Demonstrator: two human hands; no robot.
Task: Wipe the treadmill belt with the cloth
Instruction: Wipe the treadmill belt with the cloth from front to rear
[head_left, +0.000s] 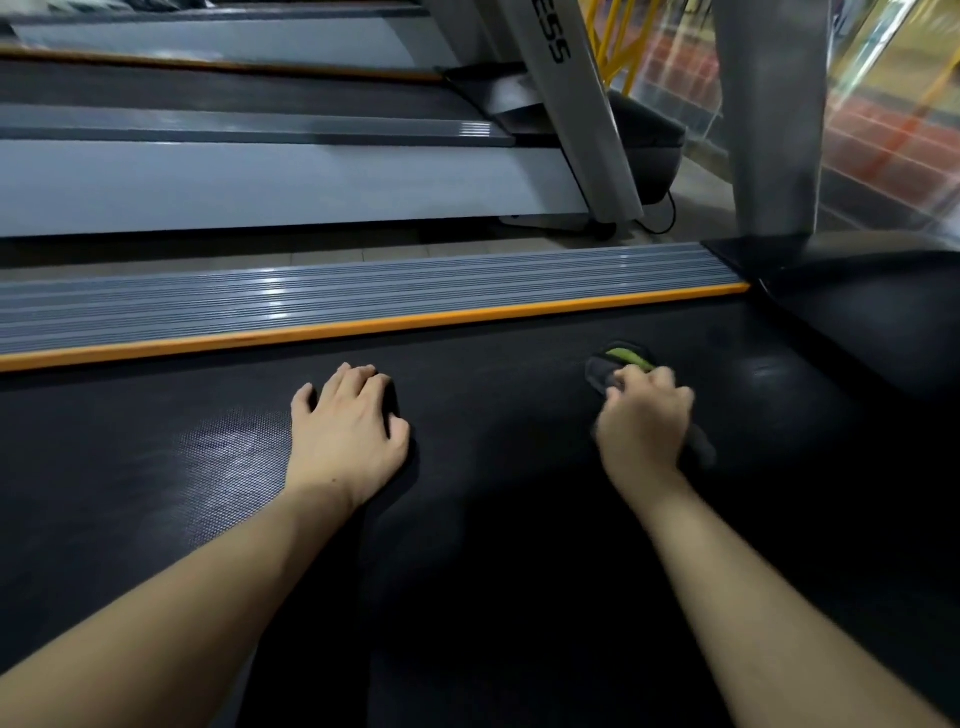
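Left hand (349, 431) flat on belt (519, 519); blurred right hand (644, 421) seemingly grips cloth (605, 371).

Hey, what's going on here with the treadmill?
A person is leaning over a treadmill belt and wiping it. The right hand grips a dark cloth with a green patch and presses it on the belt near the front hood; the hand is blurred, so it seems to be mid-stroke. The left hand rests flat on the belt, holding nothing. An orange strip and a ribbed side rail run beyond the hands.
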